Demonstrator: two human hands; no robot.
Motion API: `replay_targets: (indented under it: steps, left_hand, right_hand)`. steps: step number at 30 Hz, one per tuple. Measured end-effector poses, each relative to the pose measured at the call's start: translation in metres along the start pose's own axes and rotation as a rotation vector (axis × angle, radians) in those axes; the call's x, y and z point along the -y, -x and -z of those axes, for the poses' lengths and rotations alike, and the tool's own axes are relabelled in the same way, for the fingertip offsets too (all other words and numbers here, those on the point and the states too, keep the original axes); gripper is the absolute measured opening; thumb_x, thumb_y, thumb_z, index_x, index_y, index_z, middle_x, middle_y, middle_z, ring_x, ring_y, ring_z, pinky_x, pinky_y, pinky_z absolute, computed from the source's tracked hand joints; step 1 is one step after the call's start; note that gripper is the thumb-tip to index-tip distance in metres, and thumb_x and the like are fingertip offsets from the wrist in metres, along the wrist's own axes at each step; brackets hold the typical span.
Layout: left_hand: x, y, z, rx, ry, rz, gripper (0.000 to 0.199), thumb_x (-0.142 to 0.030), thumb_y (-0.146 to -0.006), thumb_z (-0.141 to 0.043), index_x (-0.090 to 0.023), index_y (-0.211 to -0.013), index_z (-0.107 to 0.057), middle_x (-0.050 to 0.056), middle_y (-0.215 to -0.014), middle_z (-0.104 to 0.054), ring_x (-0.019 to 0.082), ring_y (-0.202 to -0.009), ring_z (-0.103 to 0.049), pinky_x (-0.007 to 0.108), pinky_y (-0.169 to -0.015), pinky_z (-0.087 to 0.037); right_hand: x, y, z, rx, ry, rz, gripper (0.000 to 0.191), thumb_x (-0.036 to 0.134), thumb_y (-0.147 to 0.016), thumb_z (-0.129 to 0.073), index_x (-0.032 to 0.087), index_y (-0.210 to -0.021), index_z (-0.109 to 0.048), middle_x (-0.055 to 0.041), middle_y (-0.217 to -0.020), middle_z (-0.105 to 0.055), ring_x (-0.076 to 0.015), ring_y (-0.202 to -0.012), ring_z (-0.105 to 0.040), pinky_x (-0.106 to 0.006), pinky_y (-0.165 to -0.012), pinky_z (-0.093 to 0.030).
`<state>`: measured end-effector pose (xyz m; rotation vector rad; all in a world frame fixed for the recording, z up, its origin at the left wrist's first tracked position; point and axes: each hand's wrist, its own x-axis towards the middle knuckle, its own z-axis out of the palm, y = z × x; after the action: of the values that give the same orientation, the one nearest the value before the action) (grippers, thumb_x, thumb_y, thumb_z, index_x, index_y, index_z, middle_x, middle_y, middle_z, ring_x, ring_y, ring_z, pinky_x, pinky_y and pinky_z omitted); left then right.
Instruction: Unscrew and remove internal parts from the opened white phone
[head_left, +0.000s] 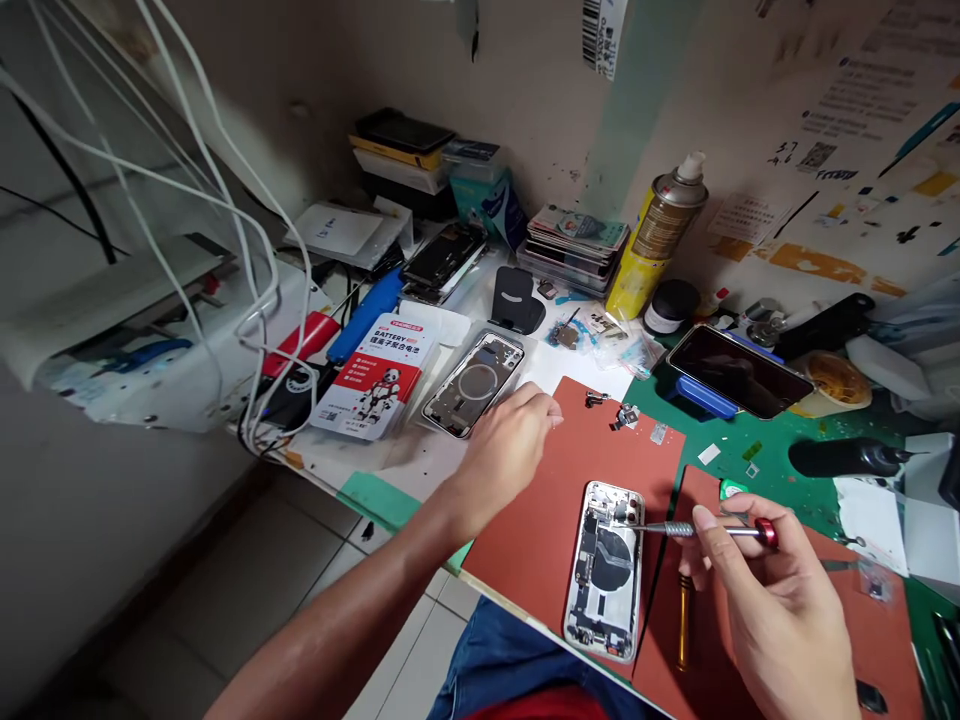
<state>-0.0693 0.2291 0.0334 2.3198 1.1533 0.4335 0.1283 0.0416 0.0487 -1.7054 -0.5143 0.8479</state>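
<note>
An opened smartphone (604, 570), its inner parts bare, lies on the reddish-brown mat (517, 520) close to the desk's front edge. My right hand (780, 590) grips a slim metal screwdriver (671, 529) with a red end. The screwdriver lies nearly level, its tip at the phone's upper part, near the camera openings. Over the mat's left edge, my left hand (510, 440) is closed with curled fingers; whatever they hold, if anything, is hidden. Beside it lies a phone back housing (474, 385) with a pale ring. Small phone parts (625, 415) rest at the mat's far side.
A battery box (379, 380) stands left of the housing. Farther back are a yellow spray can (656, 235) and a dark-screened phone (739, 370) on a blue stand. A gold screwdriver (683, 622) lies beneath my right hand. White cables (259, 250) hang at the left.
</note>
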Motion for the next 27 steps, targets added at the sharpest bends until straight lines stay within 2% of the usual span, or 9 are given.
replay_targets:
  steps: [3, 8, 16, 19, 22, 27]
  left_hand:
    - [0.006, -0.016, -0.011, 0.028, -0.078, 0.013, 0.017, -0.019, -0.101, -0.051, -0.019, -0.096, -0.068, 0.005, -0.101, -0.069, 0.02, -0.082, -0.066, 0.033, -0.069, -0.046]
    - [0.008, -0.022, -0.021, 0.043, -0.147, 0.013, 0.02, -0.019, -0.101, -0.051, -0.018, -0.094, -0.069, 0.006, -0.098, -0.069, 0.019, -0.079, -0.066, 0.033, -0.068, -0.045]
    - [0.007, -0.02, -0.014, 0.049, -0.116, -0.006, 0.022, -0.019, -0.099, -0.051, -0.019, -0.093, -0.073, 0.006, -0.098, -0.072, 0.021, -0.081, -0.067, 0.033, -0.068, -0.047]
    - [0.009, -0.016, -0.009, 0.079, -0.072, -0.03, 0.027, -0.009, -0.096, -0.048, -0.018, -0.102, -0.073, 0.006, -0.104, -0.073, 0.02, -0.088, -0.068, 0.032, -0.076, -0.051]
    - [0.008, -0.01, -0.004, 0.099, -0.043, -0.042, 0.044, 0.004, -0.089, -0.042, -0.015, -0.117, -0.07, 0.008, -0.112, -0.072, 0.019, -0.095, -0.068, 0.031, -0.082, -0.053]
    - [0.001, 0.003, -0.004, 0.081, -0.07, -0.035, 0.047, 0.003, -0.091, -0.036, -0.017, -0.119, -0.067, 0.01, -0.117, -0.068, 0.02, -0.093, -0.067, 0.033, -0.079, -0.052]
  right_hand:
    - [0.0, 0.008, 0.003, -0.023, 0.024, -0.037, 0.053, 0.053, -0.071, -0.085, 0.026, -0.108, -0.059, 0.0017, -0.068, -0.061, -0.0146, -0.06, -0.062, -0.023, -0.057, -0.054]
    - [0.001, 0.015, 0.005, -0.08, 0.05, -0.095, 0.059, 0.056, -0.066, -0.087, 0.025, -0.107, -0.059, 0.0004, -0.069, -0.062, -0.0164, -0.059, -0.064, -0.024, -0.055, -0.054]
    - [0.0, 0.016, 0.012, -0.092, 0.034, -0.082, 0.055, 0.054, -0.067, -0.087, 0.025, -0.106, -0.06, -0.0002, -0.072, -0.063, -0.0158, -0.061, -0.064, -0.024, -0.056, -0.054]
    - [-0.001, 0.016, 0.013, -0.107, 0.015, -0.07, 0.055, 0.052, -0.068, -0.088, 0.025, -0.107, -0.06, 0.0, -0.076, -0.064, -0.0149, -0.061, -0.064, -0.023, -0.056, -0.053]
    - [-0.002, 0.017, 0.013, -0.108, 0.007, -0.052, 0.055, 0.05, -0.067, -0.089, 0.025, -0.107, -0.061, 0.0012, -0.075, -0.063, -0.0141, -0.061, -0.063, -0.022, -0.054, -0.052]
    - [-0.002, 0.018, 0.013, -0.099, 0.014, -0.049, 0.053, 0.051, -0.068, -0.088, 0.026, -0.106, -0.061, 0.0007, -0.074, -0.064, -0.0149, -0.061, -0.064, -0.022, -0.055, -0.054]
